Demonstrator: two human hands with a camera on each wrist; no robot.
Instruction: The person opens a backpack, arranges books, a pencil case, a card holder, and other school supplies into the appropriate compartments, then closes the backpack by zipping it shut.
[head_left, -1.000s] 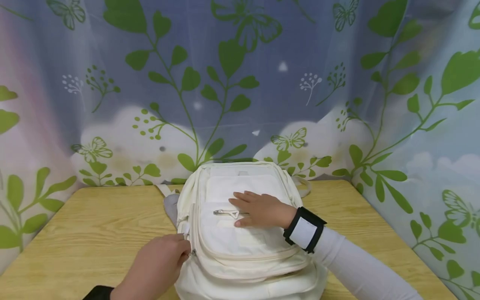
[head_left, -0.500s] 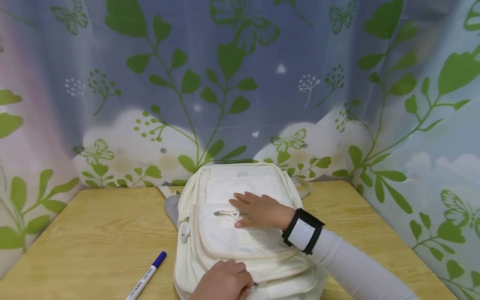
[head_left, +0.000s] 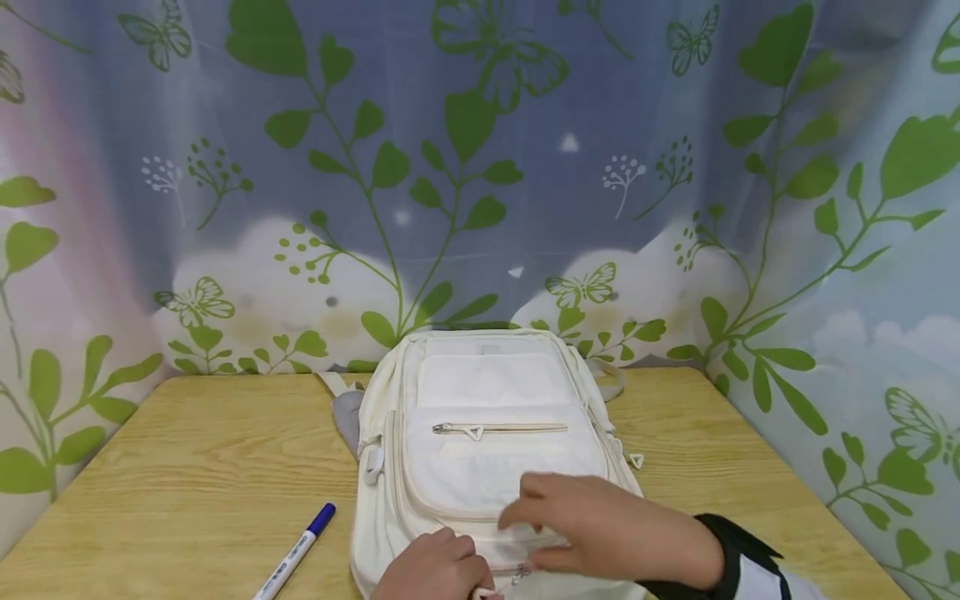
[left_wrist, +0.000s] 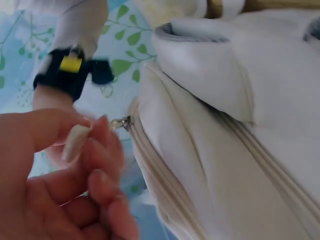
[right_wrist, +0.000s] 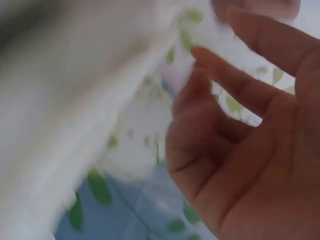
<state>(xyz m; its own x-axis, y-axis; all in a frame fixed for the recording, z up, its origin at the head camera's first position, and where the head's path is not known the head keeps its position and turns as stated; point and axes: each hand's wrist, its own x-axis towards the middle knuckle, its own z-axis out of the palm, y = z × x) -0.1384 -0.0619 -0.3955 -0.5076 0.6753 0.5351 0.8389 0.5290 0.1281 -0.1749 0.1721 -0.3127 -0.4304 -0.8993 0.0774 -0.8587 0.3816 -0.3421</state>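
Observation:
A cream backpack point(head_left: 487, 383) lies front side up on the table, its top toward the back curtain. At its near end my left hand point(head_left: 438, 568) pinches a pale zipper pull point(left_wrist: 76, 142) between thumb and fingers. The metal zipper slider point(left_wrist: 120, 123) shows just past those fingertips, at the end of a zipper track point(left_wrist: 167, 185). My right hand point(head_left: 600, 525) hovers over the lower right of the bag, beside the left one, with loosely bent fingers. Thumb and index finger stand apart in the right wrist view, with nothing between them.
A white marker with a blue cap point(head_left: 296, 550) lies on the wooden table point(head_left: 225, 450) left of the bag. A grey shoulder strap point(head_left: 347, 421) sticks out at the bag's left side. Behind hangs a leaf-and-butterfly patterned curtain point(head_left: 510, 208).
My left hand went from the bag's left side round to its near end, uncovering the marker. The right hand lifted off the front pocket and came nearer, toward the left hand.

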